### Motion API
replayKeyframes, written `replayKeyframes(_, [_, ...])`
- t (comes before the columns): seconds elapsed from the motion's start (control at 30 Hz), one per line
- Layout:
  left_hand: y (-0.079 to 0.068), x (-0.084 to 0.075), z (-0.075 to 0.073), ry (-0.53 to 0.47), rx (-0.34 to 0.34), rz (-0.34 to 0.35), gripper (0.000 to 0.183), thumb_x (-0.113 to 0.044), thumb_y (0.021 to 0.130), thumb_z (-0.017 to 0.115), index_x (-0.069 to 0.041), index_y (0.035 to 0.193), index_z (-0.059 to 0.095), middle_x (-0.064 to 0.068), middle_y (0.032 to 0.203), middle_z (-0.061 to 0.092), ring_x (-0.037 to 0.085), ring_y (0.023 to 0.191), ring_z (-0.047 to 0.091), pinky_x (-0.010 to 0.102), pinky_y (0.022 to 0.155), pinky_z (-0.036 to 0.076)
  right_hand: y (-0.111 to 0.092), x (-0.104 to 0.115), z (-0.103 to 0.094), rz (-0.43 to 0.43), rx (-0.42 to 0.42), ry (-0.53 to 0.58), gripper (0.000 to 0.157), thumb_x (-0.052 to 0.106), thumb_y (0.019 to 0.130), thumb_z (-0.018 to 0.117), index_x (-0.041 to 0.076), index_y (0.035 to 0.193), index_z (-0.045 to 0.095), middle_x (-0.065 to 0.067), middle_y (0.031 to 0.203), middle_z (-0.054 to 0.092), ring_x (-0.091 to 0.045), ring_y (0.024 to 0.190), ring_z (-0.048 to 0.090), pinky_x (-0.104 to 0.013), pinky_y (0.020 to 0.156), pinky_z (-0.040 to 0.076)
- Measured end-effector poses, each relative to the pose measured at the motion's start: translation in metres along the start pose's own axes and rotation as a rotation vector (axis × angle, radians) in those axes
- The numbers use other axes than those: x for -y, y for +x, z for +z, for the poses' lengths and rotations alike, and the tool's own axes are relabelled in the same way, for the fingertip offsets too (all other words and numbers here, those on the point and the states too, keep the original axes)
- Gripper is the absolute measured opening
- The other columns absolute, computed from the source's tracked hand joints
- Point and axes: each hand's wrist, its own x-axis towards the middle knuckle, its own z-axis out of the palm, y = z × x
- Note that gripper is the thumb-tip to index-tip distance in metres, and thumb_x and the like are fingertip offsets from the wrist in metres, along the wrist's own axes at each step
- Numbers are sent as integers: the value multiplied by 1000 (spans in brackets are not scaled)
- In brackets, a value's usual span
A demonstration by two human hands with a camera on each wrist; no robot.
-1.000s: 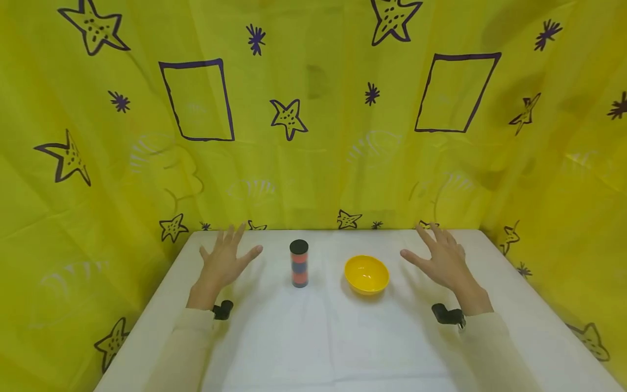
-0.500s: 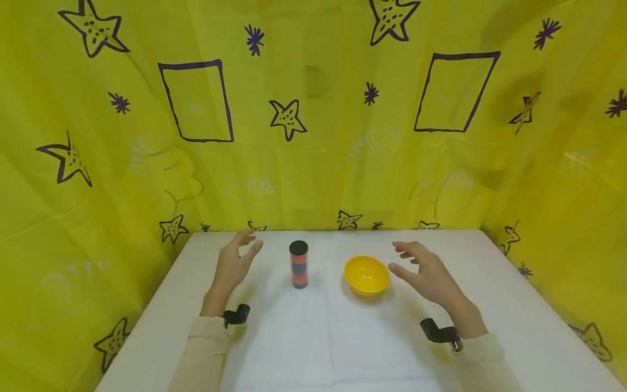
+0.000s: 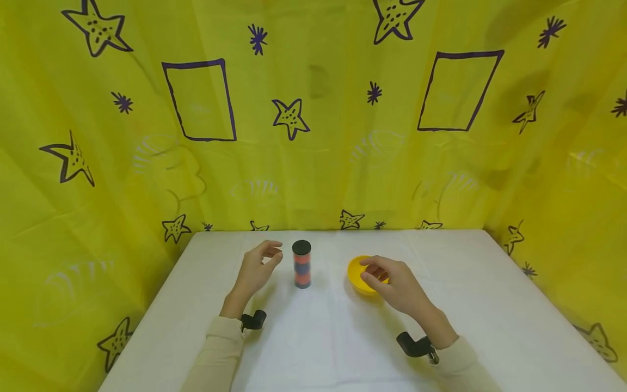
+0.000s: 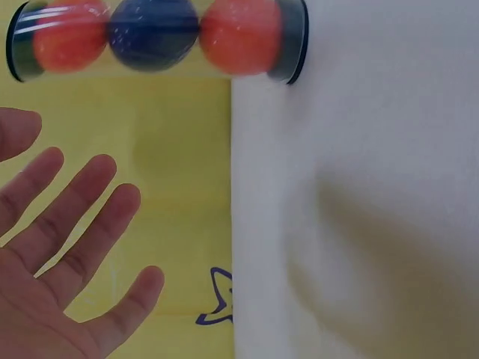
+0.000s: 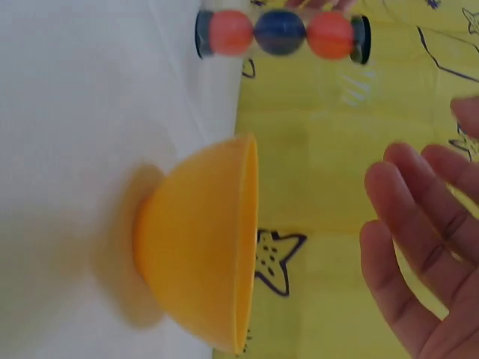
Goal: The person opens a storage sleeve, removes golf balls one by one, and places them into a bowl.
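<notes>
A clear tube with a black lid [image 3: 302,264] stands upright on the table, with two red balls and a dark blue one stacked inside. To its left is my left hand [image 3: 256,270], fingers loosely bent and holding nothing; the left wrist view shows these fingers [image 4: 97,217] apart from the tube [image 4: 153,34]. A yellow bowl [image 3: 359,270] sits upright to the right of the tube. My right hand [image 3: 398,283] overlaps the bowl's right side in the head view. In the right wrist view its relaxed fingers [image 5: 419,217] are above the rim of the bowl [image 5: 196,243], gripping nothing.
A white cloth covers the table [image 3: 313,348]. Yellow curtains [image 3: 323,174] with drawn stars and frames hang behind it and along both sides. Each wrist carries a black camera mount, on the left [image 3: 253,320] and on the right [image 3: 413,345].
Both hands have come inward from the sides, their spread fingers relaxing into a loose bend. The left has neared the tube and the right the bowl. Tube and bowl stay in place.
</notes>
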Motion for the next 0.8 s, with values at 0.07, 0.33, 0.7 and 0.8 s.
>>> replayKeyframes(0.07, [0,1,4,3,38,0,24,-21,94,62,-19,117,63,4,105,71,24,101,64,49,89,48,1,3,5,23,-12,1,28,25,91,67,9,114,66,8,85,66,-6,77,61,-24,68,53])
replayKeyframes(0.33, [-5,3,21,63,214,-44,42,-12,86,64,-19,127,56,11,117,67,27,105,62,47,88,50,8,16,23,78,-48,39,22,22,90,68,17,111,65,6,85,66,-8,73,61,-23,67,52])
replayKeyframes(0.7, [-7,6,45,80,270,-57,59,-31,81,77,-17,132,51,7,114,68,24,101,62,43,85,51,22,32,55,296,-41,159,31,25,89,69,16,118,61,1,87,64,-13,74,58,-22,61,49])
replayKeyframes(0.8, [-8,8,50,105,239,-63,53,-34,82,76,-18,127,54,4,111,69,23,99,63,42,84,52,26,35,61,321,-45,180,33,27,89,68,18,119,60,2,87,64,-13,73,57,-23,60,49])
